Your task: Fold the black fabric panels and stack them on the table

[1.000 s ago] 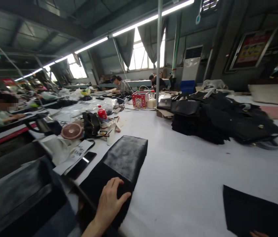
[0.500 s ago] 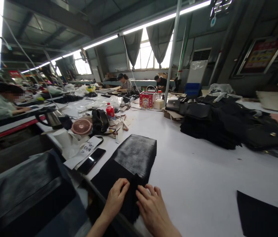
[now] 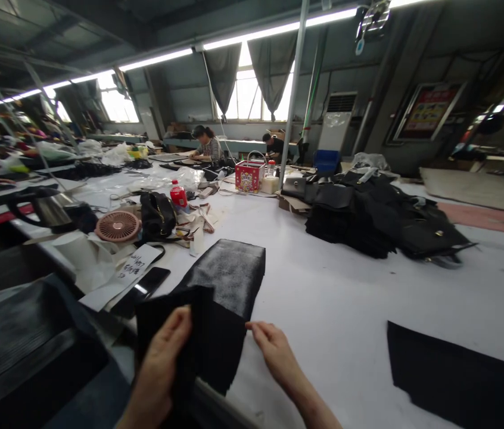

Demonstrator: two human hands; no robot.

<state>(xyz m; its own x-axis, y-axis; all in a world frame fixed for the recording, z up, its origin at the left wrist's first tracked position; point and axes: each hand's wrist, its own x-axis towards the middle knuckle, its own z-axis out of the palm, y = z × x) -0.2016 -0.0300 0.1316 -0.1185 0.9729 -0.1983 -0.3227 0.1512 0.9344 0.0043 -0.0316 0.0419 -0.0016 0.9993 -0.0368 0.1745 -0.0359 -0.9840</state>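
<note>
Over a white table (image 3: pixel 323 310), the left hand (image 3: pixel 162 351) pinches a black fabric sheet (image 3: pixel 156 311). The right hand (image 3: pixel 275 347), nearly closed, touches flat black fabric (image 3: pixel 229 333); grip unclear.

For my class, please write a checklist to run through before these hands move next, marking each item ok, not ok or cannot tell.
1. Left hand holding a black sheet: ok.
2. Right hand gripping the pile: cannot tell; it is at the edge.
3. Phone well away from the pile: not ok, close beside it.
4. Red bottle upright: ok.
5. Separate dark panel apart from both hands: ok.
</note>
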